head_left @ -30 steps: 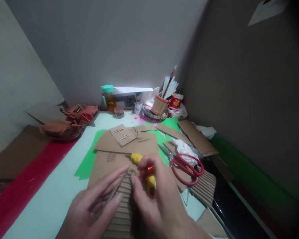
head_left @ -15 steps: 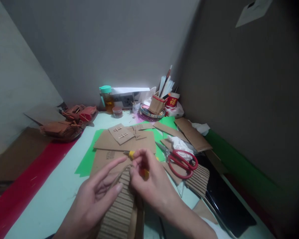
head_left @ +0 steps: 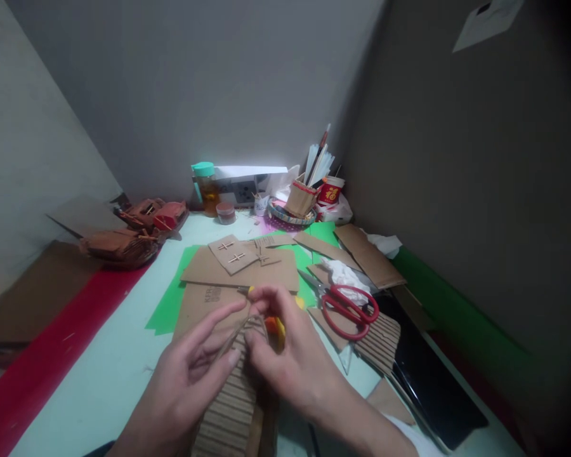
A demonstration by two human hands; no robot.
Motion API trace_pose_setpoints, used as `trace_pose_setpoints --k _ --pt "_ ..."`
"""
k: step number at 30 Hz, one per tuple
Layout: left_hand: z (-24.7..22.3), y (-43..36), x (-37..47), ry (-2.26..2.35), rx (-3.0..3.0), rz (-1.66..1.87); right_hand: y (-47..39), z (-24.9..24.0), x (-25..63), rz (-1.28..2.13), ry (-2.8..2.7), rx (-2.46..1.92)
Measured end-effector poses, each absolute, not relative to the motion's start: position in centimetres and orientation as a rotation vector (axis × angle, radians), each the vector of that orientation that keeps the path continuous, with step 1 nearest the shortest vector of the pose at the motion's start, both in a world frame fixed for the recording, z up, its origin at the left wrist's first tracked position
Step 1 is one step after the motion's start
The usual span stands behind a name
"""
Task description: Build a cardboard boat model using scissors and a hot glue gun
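Note:
A ribbed piece of corrugated cardboard extends from the bottom edge up between my hands. My left hand is closed on its left edge, thumb lying on the ribs and index finger stretched forward. At the far end, my right hand pinches the cardboard's tip between thumb and fingers. A thin cord-like strip runs along the left edge there; whether it is separate, I cannot tell. Behind my right fingers lies a yellow and orange tool with a narrow tip, mostly hidden.
Red-handled scissors lie right, beside crumpled white tissue and a black, shiny flat object. Ahead are cardboard sheets on green paper. A teal-lidded jug and a stick holder stand at the back.
My right thumb and fingers have shifted slightly left at the cardboard's tip, and the strip along the edge shows more clearly. The view has moved slightly.

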State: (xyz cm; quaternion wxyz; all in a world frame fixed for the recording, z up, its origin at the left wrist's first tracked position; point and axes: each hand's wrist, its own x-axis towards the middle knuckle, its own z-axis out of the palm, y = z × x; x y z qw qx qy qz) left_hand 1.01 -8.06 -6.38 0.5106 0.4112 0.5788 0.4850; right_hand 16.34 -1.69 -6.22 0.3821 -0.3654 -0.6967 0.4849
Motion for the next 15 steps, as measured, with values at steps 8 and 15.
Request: trace_pose_setpoints --k 8,15 --pt "-5.9 -7.9 1.0 1.221 0.883 1.161 -1.0 -5.9 16.9 1.467 -1.664 -0.859" --pt "-5.1 -8.3 1.4 0.671 0.229 1.01 -0.7 -5.4 17.1 1.52 -1.405 -0.855"
